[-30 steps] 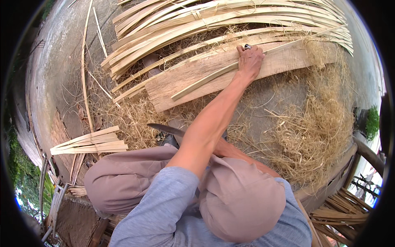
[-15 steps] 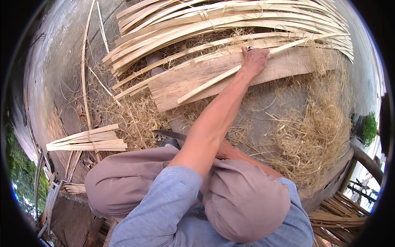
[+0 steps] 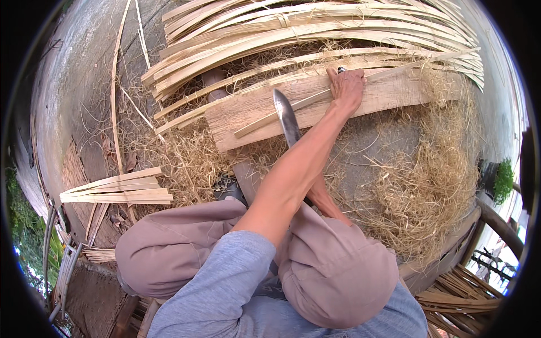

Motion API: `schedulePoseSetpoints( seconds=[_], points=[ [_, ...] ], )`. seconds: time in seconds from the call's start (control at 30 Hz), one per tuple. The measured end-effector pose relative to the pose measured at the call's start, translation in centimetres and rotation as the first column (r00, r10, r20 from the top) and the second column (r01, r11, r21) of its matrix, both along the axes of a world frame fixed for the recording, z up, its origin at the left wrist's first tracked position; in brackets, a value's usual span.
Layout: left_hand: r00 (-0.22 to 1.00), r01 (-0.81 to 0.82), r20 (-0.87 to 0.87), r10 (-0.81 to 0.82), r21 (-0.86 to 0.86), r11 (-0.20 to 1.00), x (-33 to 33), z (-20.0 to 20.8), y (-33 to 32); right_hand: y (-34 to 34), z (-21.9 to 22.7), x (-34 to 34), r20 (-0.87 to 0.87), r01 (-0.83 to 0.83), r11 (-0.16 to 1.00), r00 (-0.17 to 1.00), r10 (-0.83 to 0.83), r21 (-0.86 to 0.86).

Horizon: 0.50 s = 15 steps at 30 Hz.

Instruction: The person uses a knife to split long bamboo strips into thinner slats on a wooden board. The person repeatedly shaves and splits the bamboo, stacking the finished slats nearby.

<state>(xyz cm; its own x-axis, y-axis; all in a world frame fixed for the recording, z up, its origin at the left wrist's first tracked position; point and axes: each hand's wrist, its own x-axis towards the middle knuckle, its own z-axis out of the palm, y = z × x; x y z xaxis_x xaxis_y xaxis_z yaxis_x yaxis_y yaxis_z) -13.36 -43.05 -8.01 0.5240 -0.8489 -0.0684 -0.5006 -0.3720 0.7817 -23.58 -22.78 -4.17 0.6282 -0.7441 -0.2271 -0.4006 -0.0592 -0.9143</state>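
My left hand (image 3: 347,89) is closed around a long pale bamboo strip (image 3: 256,125), which lies slantwise on a wooden plank (image 3: 236,110). Something small and dark shows at its fingers, perhaps a ring. Below my crossing left forearm, my right hand (image 3: 319,190) is partly hidden and grips a large knife (image 3: 288,116). The knife's dark, curved blade points up and away, its tip over the plank left of my left hand. The handle is mostly covered.
Beyond the plank lies a wide layer of split bamboo strips (image 3: 236,53). Curly shavings (image 3: 417,186) cover the floor at right and beside the plank. A small bundle of strips (image 3: 121,190) lies at left, with more strips (image 3: 462,301) at lower right.
The knife has swung up and forward from near my knees, its blade now over the plank. The strip's near end has shifted slightly toward the left; my left hand has barely moved.
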Motion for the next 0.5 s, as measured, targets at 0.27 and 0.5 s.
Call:
schedulePoseSetpoints(
  seconds=[0.27,0.5],
  points=[
    [0.992,0.115,0.063,-0.112,-0.045,0.992,0.8,0.2,0.6,-1.2,-0.1,-0.5,-0.082,-0.025,0.986,0.996,0.039,0.167],
    [0.994,0.106,0.036,-0.103,-0.099,0.989,0.8,-0.7,0.6,0.6,-0.9,-1.6,-0.157,-0.143,0.987,0.976,0.152,0.068]
  ],
)
